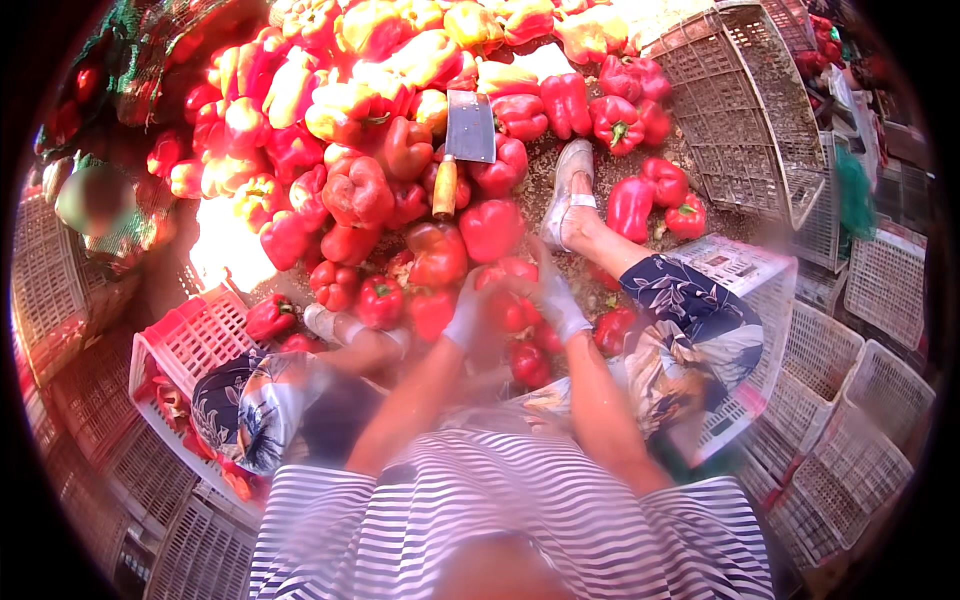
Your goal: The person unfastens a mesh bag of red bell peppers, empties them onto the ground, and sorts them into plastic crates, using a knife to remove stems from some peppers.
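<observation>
Striped shirt point(500, 500) at six o'clock; pepper heap point(358, 190) around eleven; crate point(735, 110) at two; cleaver point(469, 130) at twelve, lying on the heap — at centre, left hand point(467, 312) and right hand point(556, 300) flank a blurred red pepper point(512, 268) — gripped or not, I cannot tell.

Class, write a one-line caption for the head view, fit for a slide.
The left hand and right hand among red peppers, with a wooden-handled cleaver resting on them.

Red bell peppers point(437, 258), yellow-handled grey cleaver point(471, 128), navy-and-white striped shirt point(490, 475), navy floral trousers point(685, 305)
</observation>
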Demonstrator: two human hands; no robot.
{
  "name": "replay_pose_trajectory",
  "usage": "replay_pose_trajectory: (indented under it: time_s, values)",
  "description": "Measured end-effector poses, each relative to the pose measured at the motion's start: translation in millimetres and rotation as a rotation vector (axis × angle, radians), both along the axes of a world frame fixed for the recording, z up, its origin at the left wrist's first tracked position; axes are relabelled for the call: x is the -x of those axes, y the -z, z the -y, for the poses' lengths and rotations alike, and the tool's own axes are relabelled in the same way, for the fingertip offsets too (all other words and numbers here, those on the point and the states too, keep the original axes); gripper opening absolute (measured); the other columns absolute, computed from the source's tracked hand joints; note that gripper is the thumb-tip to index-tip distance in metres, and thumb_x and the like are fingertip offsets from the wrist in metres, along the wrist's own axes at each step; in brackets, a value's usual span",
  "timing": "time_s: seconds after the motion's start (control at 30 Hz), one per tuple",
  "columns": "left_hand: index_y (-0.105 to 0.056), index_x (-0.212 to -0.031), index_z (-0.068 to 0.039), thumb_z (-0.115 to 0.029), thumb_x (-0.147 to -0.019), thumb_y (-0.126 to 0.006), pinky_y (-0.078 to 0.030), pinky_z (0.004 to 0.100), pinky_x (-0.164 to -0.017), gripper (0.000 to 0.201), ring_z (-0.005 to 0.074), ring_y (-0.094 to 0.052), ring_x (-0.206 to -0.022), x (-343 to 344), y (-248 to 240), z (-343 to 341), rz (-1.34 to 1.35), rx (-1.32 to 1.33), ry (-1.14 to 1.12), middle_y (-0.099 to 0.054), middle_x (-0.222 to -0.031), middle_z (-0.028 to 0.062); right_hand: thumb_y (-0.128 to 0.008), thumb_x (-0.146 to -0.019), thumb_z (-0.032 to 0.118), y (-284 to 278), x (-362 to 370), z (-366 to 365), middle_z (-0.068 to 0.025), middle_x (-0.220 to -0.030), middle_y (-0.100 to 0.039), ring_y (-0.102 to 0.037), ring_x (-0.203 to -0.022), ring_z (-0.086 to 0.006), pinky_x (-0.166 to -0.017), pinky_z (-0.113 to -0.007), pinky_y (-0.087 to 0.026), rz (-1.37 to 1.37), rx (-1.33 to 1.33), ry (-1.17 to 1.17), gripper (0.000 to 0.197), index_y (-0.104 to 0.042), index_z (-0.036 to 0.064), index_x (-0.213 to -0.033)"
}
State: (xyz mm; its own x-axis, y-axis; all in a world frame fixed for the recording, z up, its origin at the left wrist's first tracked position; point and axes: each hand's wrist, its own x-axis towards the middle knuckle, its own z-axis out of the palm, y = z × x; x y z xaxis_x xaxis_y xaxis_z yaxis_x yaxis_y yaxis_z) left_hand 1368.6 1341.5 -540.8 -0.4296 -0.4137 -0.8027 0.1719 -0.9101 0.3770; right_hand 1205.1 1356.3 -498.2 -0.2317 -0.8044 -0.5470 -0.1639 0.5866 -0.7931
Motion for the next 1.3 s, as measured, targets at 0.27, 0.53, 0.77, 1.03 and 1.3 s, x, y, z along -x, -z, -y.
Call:
replay_pose_trajectory:
  time_s: [0.27, 0.53, 0.77, 1.03, 1.3]
  values:
    - [-0.049, -0.132, -0.005, -0.014, -0.084, -0.056, -0.049, 0.0350, -0.098, 0.049, 0.0189, -0.059, -0.112, -26.5, -94.7, 30.3, -0.366, 0.191, -0.205, -0.058, -0.124, 0.0079, -0.081, -0.074, 0.031, -75.3, -32.5, 17.0, -0.0205, -0.133, -0.053, -0.052, -0.125, -0.0308, -0.105, -0.039, -0.041, -0.243, 0.386, 0.036, 0.082, -0.043, 0.0024, -0.140]
    - [-0.043, -0.139, -0.001, -0.015, -0.081, -0.062, -0.048, 0.0312, -0.096, 0.063, 0.0149, -0.058, -0.108, -33.0, -158.4, 37.1, -0.310, 0.489, -0.245, -0.058, -0.122, 0.0075, -0.081, -0.077, 0.015, -93.4, -40.7, 54.0, -0.0072, -0.112, -0.060, -0.059, -0.098, -0.0157, -0.089, -0.028, -0.049, 0.122, 0.577, 0.466, 0.059, -0.051, 0.0007, -0.126]
    - [-0.038, -0.143, -0.001, -0.016, -0.080, -0.063, -0.044, 0.0400, -0.105, 0.070, 0.0248, -0.055, -0.121, -56.1, -138.9, 36.2, -0.326, 0.652, -0.306, -0.054, -0.133, 0.0138, -0.077, -0.083, 0.026, -76.6, -19.6, 69.6, -0.0065, -0.095, -0.064, -0.063, -0.069, -0.0193, -0.050, -0.037, -0.054, 0.551, 0.478, 0.614, 0.047, -0.051, 0.0120, -0.120]
    - [-0.041, -0.142, -0.002, -0.016, -0.083, -0.056, -0.046, 0.0387, -0.102, 0.062, 0.0238, -0.056, -0.119, -103.6, -141.4, 36.5, -0.562, 0.580, -0.508, -0.055, -0.131, 0.0115, -0.070, -0.087, 0.035, -272.5, -107.7, 87.9, -0.0021, -0.101, -0.063, -0.063, -0.078, -0.0147, -0.059, -0.028, -0.054, 0.754, 0.777, 0.321, 0.042, -0.054, 0.0118, -0.118]
    - [-0.035, -0.146, -0.004, -0.008, -0.085, -0.057, -0.045, 0.0283, -0.096, 0.065, 0.0165, -0.055, -0.112, -140.8, -75.3, 60.5, -0.585, 0.633, -0.846, -0.052, -0.132, 0.0080, -0.080, -0.071, 0.039, -328.8, -295.7, 47.2, -0.0194, -0.135, -0.047, -0.052, -0.122, -0.0371, -0.102, -0.044, -0.043, 0.119, 1.273, -0.969, 0.087, -0.038, 0.0133, -0.143]
